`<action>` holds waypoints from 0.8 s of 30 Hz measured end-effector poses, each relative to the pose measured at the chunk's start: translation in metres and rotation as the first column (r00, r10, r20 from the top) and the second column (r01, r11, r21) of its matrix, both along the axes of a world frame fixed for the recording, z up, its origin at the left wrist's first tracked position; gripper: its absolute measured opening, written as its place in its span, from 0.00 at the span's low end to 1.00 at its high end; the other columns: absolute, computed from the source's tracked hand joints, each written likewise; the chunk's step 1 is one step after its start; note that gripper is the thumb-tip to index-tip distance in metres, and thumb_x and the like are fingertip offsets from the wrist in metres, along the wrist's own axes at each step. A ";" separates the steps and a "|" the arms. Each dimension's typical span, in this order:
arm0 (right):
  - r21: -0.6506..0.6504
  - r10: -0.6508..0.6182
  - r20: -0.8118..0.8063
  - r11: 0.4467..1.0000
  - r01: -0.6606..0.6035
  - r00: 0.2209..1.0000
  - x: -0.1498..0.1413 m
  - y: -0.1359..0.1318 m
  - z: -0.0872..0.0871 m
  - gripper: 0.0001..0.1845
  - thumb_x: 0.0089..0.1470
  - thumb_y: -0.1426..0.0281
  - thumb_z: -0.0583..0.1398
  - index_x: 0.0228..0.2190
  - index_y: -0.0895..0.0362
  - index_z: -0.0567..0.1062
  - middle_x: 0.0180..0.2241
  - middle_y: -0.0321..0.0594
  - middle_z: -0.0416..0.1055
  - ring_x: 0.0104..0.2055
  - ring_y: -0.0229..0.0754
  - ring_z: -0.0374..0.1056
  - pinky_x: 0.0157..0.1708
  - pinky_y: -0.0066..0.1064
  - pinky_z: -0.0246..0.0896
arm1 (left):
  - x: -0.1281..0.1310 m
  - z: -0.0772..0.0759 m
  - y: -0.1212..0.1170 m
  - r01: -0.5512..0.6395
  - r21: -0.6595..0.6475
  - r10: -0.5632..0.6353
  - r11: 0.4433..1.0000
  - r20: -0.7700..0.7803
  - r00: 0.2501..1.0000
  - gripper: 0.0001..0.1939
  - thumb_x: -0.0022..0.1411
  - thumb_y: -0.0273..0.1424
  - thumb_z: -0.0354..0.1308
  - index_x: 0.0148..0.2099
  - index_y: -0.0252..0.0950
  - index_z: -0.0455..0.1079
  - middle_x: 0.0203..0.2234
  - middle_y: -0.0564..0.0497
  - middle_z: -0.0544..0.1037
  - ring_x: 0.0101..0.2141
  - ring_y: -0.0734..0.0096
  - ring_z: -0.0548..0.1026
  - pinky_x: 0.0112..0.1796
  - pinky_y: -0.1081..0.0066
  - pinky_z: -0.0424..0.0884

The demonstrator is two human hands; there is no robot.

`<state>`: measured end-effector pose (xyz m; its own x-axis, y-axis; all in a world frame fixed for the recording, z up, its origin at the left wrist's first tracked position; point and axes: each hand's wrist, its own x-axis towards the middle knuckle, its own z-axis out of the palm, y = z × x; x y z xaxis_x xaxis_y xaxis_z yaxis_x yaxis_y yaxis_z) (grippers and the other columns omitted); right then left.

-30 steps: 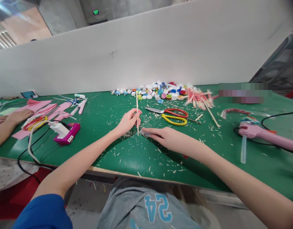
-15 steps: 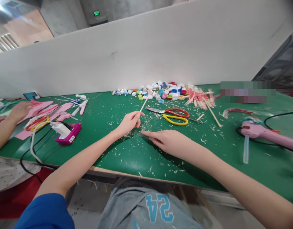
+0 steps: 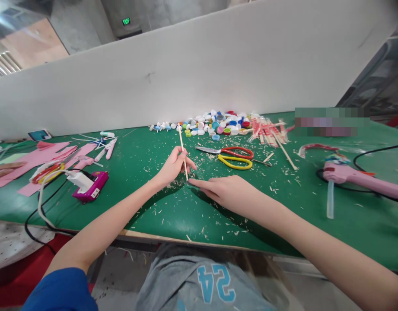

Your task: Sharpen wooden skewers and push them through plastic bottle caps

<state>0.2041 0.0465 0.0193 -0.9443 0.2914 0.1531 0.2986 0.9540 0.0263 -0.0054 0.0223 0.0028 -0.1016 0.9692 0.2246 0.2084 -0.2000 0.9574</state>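
Observation:
My left hand (image 3: 173, 166) is closed around a thin wooden chopstick (image 3: 181, 140), which stands nearly upright with its lower end below the fingers. Close by that lower end are the fingertips of my right hand (image 3: 223, 189). Its index finger points left and the other fingers curl beneath; something small and dark shows at the tip, too small to make out. Pale wood shavings (image 3: 214, 222) lie scattered around both hands. Just beyond them rests a pair of scissors (image 3: 236, 152) with one red and one yellow handle.
Coloured bottle caps (image 3: 214, 123) are heaped against the white partition (image 3: 186, 73). Wrapped chopsticks (image 3: 266, 131) lie right of them. A pink glue gun (image 3: 351, 175) is at far right. Left are a purple power socket (image 3: 91, 188), pink sheets (image 3: 43, 157) and another person's hand (image 3: 6, 169).
The chopstick has swung more upright, and its lower end now shows beneath my left hand, near my right fingertips. The other person's hand has moved left across the pink sheets.

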 end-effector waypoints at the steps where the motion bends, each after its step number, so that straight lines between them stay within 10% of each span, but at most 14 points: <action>1: 0.019 -0.012 0.017 1.000 0.012 1.000 0.000 0.000 0.000 0.23 0.63 0.68 0.49 0.58 0.43 0.62 0.28 0.33 0.72 0.25 0.34 0.65 0.21 0.27 0.40 | 0.000 -0.001 0.000 0.012 -0.002 -0.012 1.000 0.004 1.000 0.12 0.68 0.42 0.41 0.38 0.39 0.50 0.23 0.54 0.78 0.20 0.79 0.69 0.22 0.78 0.61; 24: 0.073 -0.055 0.064 0.996 0.051 0.996 -0.006 -0.001 0.001 0.22 0.63 0.66 0.49 0.58 0.44 0.61 0.28 0.34 0.71 0.25 0.35 0.64 0.20 0.29 0.34 | -0.004 -0.008 0.003 0.006 0.025 -0.005 1.000 -0.067 0.998 0.11 0.67 0.41 0.43 0.39 0.39 0.53 0.15 0.59 0.72 0.16 0.80 0.65 0.22 0.79 0.62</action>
<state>0.1982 0.0453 0.0208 -0.9366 0.3318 0.1130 0.3440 0.9319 0.1148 -0.0094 0.0250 -0.0049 -0.0801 0.9636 0.2551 0.2711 -0.2252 0.9358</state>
